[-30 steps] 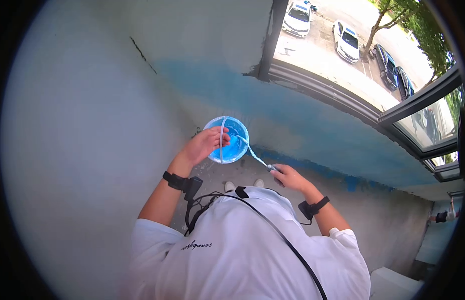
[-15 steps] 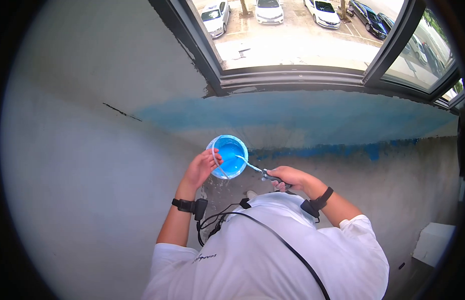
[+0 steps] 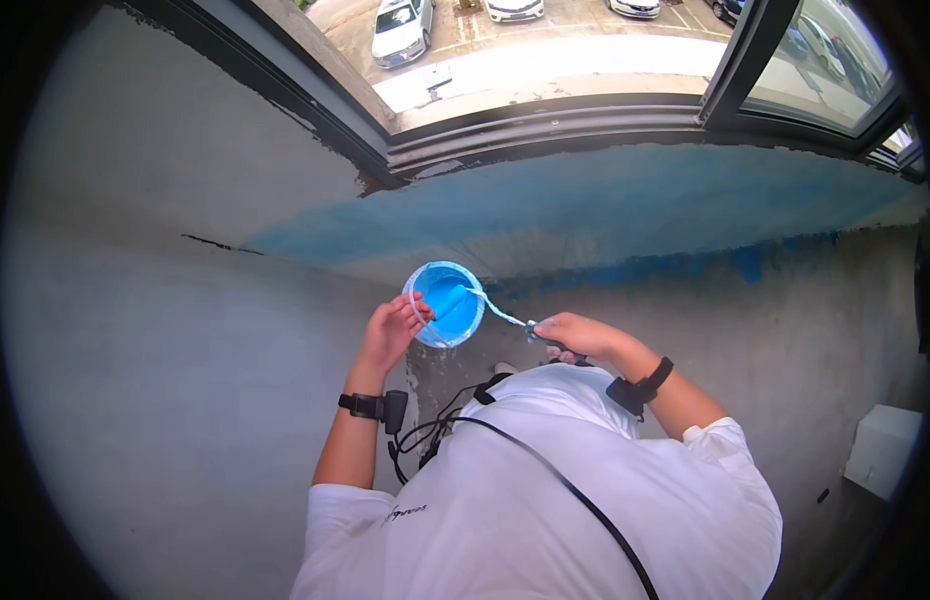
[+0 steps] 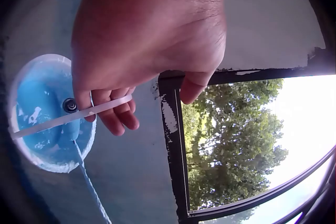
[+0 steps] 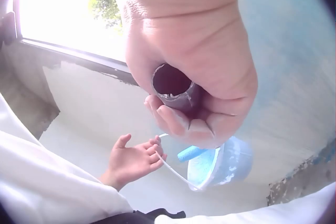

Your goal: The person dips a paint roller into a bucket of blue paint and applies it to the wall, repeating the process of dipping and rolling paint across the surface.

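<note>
A blue-stained bucket (image 3: 443,266) with paint inside is in front of the person, its mouth facing up in the head view. The left hand (image 3: 389,334) carries it, its fingers hooked under the pale bail handle (image 4: 55,122), thumb apart. A paint roller's blue sleeve (image 3: 448,303) lies inside the bucket, against its inner wall. From there the paint-coated roller frame (image 3: 503,315) runs out over the rim to a dark grip. The right hand (image 3: 583,337) wraps round this grip (image 5: 181,98), whose hollow end shows in the right wrist view.
A partly blue wall (image 3: 545,200) stands ahead, beneath a dark window frame (image 3: 555,125) with parked cars outside. A grey wall (image 3: 155,380) rises at the left. A white box (image 3: 883,450) sits at the far right. A black cable (image 3: 545,480) crosses the white shirt.
The head view has turned, bringing the window across the top. The roller sleeve now shows more fully inside the bucket. Both hands keep their holds.
</note>
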Available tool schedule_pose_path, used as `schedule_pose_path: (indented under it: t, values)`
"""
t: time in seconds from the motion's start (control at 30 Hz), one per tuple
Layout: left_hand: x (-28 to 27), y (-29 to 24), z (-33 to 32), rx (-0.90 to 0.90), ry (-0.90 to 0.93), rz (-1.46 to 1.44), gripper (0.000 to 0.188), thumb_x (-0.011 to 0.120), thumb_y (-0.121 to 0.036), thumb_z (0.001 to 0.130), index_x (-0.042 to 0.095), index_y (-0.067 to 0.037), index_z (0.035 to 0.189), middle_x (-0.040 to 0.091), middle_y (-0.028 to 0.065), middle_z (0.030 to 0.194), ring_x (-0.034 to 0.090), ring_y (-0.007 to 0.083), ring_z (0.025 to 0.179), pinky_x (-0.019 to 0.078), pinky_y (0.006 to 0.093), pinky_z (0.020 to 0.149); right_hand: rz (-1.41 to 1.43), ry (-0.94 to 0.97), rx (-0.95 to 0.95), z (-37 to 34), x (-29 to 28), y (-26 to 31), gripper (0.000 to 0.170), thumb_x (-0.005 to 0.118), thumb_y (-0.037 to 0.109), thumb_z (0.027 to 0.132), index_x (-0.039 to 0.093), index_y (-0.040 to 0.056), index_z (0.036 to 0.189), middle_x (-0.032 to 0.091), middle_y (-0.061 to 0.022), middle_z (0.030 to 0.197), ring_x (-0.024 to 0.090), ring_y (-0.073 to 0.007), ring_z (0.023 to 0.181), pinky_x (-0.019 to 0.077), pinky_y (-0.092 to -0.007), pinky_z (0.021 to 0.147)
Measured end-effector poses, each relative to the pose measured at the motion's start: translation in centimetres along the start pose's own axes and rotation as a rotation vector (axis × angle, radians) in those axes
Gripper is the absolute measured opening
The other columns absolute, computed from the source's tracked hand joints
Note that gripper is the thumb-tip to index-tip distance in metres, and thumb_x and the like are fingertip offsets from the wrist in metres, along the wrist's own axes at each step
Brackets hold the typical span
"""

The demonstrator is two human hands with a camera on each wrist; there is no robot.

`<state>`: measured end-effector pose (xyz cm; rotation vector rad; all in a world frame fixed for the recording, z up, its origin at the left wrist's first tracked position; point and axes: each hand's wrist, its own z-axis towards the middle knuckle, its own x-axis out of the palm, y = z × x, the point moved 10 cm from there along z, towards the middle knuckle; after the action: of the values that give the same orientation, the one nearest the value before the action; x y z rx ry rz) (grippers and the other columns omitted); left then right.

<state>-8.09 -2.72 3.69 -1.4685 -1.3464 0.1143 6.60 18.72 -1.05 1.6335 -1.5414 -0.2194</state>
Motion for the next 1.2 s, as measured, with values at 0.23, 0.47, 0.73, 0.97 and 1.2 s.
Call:
schedule_pose_path:
  t: [0.23, 0.47, 0.73, 0.97, 1.2]
  values:
    - [-2.3, 1.6, 0.7, -0.015, -0.122, -0.086, 0.042, 0.049, -0.029, 0.088, 0.047, 0.003, 0.116, 0.059, 0.0167, 0.106, 0.055, 0.0295, 0.109, 0.04, 0.0374, 0.099, 0.079, -0.08, -0.06, -1.8, -3.6, -0.3, 0.022, 0.047, 0.028, 0.098, 0.053, 0.0074, 0.094, 0.05, 0.003, 0.067, 0.041, -0.0043, 0.05, 0.0339, -0.0202, 0.045]
    - [-9.6, 4.3, -2.2, 0.008, -0.358, -0.238, 0.038, 0.049, -0.03, 0.088, 0.051, 0.002, 0.108, 0.058, 0.0149, 0.106, 0.054, 0.0312, 0.11, 0.0412, 0.038, 0.096, 0.278, -0.376, -0.077, 1.1, -11.2, -2.5, 0.015, 0.046, 0.023, 0.096, 0.051, 0.0084, 0.096, 0.051, 0.0014, 0.068, 0.046, -0.0067, 0.051, 0.0378, -0.024, 0.047]
    - [-14.9, 6.7, -11.2, 0.078, -0.593, -0.331, 0.035, 0.053, -0.033, 0.086, 0.056, -0.001, 0.098, 0.059, 0.0134, 0.102, 0.054, 0.0311, 0.108, 0.0429, 0.0386, 0.093, 0.52, -0.559, -0.127, 10.9, -14.4, -1.4, 0.011, 0.044, 0.018, 0.095, 0.047, 0.0086, 0.092, 0.047, 0.0005, 0.068, 0.043, -0.0078, 0.051, 0.0342, -0.0239, 0.044]
    - [-18.2, 10.7, -24.0, 0.127, -0.941, -0.449, 0.038, 0.056, -0.036, 0.084, 0.052, -0.002, 0.1, 0.056, 0.0118, 0.103, 0.054, 0.0293, 0.105, 0.042, 0.0395, 0.092, 0.693, -0.631, 0.067, 21.2, -20.1, -6.2, 0.013, 0.045, 0.017, 0.094, 0.046, 0.0068, 0.086, 0.047, -0.0008, 0.065, 0.043, -0.0104, 0.051, 0.035, -0.0241, 0.042]
    - [-20.1, 16.2, -33.9, 0.144, -1.125, -0.562, 0.04, 0.057, -0.04, 0.083, 0.051, -0.003, 0.098, 0.055, 0.0086, 0.103, 0.052, 0.0261, 0.104, 0.0407, 0.038, 0.092, 0.857, -0.462, -0.032, 11.5, -18.2, -3.5, 0.015, 0.046, 0.02, 0.097, 0.051, 0.0069, 0.092, 0.048, 0.0005, 0.066, 0.041, -0.0071, 0.049, 0.034, -0.0234, 0.047]
